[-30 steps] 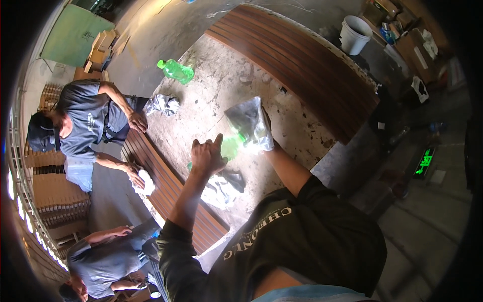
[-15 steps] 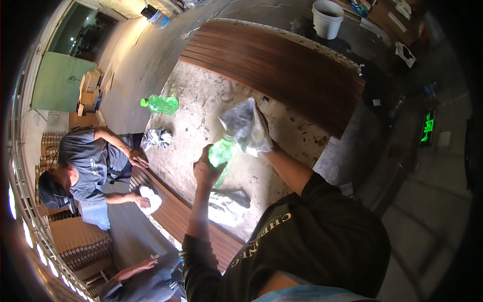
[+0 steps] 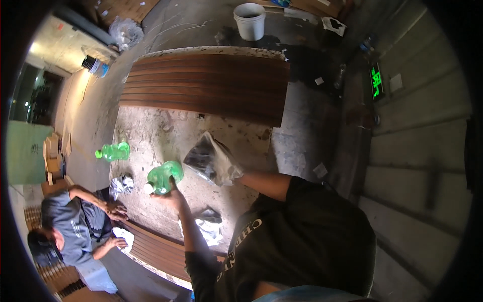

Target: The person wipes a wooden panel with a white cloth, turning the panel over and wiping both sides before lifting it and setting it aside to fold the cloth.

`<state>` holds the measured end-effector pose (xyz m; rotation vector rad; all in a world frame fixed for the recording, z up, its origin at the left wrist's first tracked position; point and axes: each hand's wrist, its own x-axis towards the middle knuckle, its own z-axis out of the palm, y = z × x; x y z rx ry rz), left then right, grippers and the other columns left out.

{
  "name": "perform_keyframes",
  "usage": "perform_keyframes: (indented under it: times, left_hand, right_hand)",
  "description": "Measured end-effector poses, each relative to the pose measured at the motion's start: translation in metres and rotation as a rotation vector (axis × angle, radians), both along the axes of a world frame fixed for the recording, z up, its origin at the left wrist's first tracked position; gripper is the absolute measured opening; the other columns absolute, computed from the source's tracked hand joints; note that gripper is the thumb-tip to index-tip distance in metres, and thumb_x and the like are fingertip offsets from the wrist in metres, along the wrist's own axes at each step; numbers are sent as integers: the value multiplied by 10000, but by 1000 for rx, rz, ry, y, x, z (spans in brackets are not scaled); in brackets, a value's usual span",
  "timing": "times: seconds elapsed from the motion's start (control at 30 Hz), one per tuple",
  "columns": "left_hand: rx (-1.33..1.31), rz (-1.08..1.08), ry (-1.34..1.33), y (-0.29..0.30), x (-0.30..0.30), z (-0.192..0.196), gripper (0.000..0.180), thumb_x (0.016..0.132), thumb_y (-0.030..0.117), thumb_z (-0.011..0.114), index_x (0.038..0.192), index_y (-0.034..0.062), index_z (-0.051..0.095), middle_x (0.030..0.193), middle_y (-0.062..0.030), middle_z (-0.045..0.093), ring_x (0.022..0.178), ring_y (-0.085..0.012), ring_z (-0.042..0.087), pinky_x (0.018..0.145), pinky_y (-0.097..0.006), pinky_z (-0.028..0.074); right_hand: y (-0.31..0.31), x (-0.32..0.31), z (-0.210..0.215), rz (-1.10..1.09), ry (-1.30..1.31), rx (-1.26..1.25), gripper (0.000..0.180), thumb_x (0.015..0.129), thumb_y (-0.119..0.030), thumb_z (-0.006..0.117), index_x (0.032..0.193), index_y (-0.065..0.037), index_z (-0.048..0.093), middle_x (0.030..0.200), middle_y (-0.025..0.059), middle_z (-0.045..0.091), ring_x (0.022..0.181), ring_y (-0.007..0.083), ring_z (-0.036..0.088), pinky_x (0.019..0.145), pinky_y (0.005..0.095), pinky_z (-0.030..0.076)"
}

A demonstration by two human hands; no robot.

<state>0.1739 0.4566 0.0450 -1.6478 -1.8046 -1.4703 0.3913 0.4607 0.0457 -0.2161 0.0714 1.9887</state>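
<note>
Left hand (image 3: 172, 197): fingers wrapped around a green bottle (image 3: 162, 178) — tilted, its white cap to the left.
Bottle's place: above the pale, stained worktop (image 3: 151, 132), left of the grey cloth.
Right hand (image 3: 235, 174): at the grey cloth (image 3: 205, 157) — fingers covered, grip cannot be told.
Second bottle (image 3: 116, 151): green-capped, near the worktop's left edge.
Far side: brown slatted panel (image 3: 206, 85).

workshop: stained worktable (image 3: 156, 128), slatted brown panels (image 3: 201, 83), plastic bucket (image 3: 250, 29)
</note>
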Motion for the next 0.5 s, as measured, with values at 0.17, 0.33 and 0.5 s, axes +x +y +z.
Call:
perform_keyframes:
  times: [0.17, 0.33, 0.5]
  left_hand:
    - [-523, -41, -165, -41, -4, -1, 989, 638, 300, 840, 1371, -26, 261, 1286, -256, 459, 1119, -375, 516, 929, -423, 435]
    - [-450, 68, -284, -142, -21, 70, 810, 708, 166, 762, 1373, 40, 318, 1322, -200, 432, 1166, -346, 485, 974, -406, 407]
    - [-207, 905, -364, -401, -115, -17, 590, 760, 181, 705, 1275, 38, 454, 1193, -177, 540, 1104, -329, 517, 957, -400, 397]
  right_hand:
    - [-82, 9, 8, -66, -332, 607, 842, 828, -644, 506, 1406, -72, 292, 1285, 183, 478, 1104, 411, 509, 953, 462, 417]
    - [-107, 0, 27, 524, -632, 447, 585, 906, -443, 434, 1376, -117, 312, 1345, 131, 407, 1038, 244, 531, 746, 439, 465]
    - [-158, -115, 108, 157, -1427, 2147, 429, 884, -390, 448, 1207, -109, 486, 1199, 66, 517, 1136, 247, 466, 981, 476, 305]
